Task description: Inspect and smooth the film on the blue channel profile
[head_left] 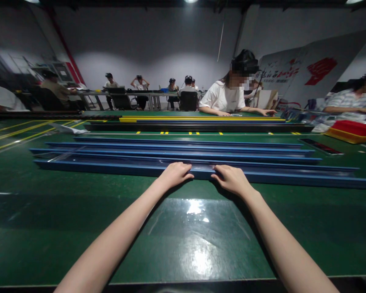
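Several long blue channel strips lie side by side across a green table. Both hands are on the nearest blue strip (134,169), near its middle. My left hand (176,173) grips its near wall, fingers over the top edge and thumb on the front side. A short way to the right, my right hand (231,177) pinches the same wall in the same manner. A stretch of blue wall shows between the two thumbs. Behind lie further blue strips (183,151), touching or close together at the left.
Beyond are a black strip (201,127) and a yellow strip (201,118). A phone (320,147) and a red tray (354,129) sit at the right. Clear film (198,236) covers the green table (64,228) nearby. A person (224,95) works across it.
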